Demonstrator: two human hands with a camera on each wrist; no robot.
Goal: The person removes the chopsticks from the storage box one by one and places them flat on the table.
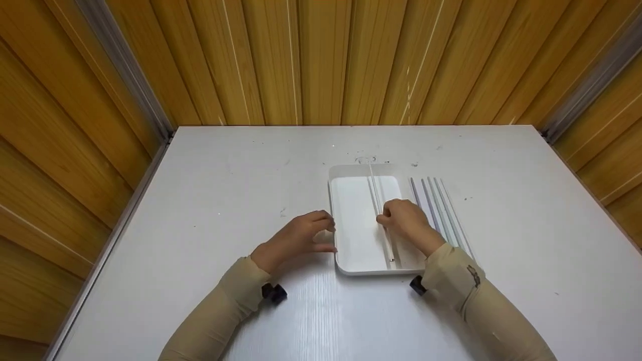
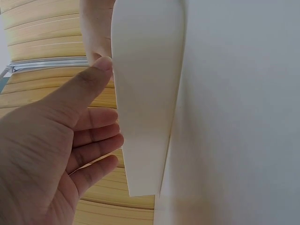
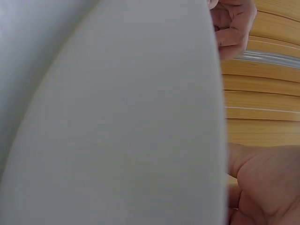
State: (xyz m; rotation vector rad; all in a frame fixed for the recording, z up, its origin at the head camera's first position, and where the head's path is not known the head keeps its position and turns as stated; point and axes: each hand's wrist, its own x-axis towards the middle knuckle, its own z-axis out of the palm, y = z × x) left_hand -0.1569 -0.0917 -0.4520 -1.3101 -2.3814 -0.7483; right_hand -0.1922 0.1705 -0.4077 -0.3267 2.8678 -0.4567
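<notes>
A white rectangular tray lies on the table. My left hand is at its left side, thumb and fingers apart; the left wrist view shows the thumb tip and fingertips right at the rim of the tray wall. Over the right part of the tray, my right hand pinches a thin white chopstick-like stick. The stick runs lengthwise along the tray, its thicker end near the front wall. In the right wrist view, the tray wall hides most of the right hand and the stick.
Several thin sticks in purple, bluish, green and white tones lie side by side just right of the tray, partly behind the right forearm. The white table ends at a wood-patterned panel wall at the back.
</notes>
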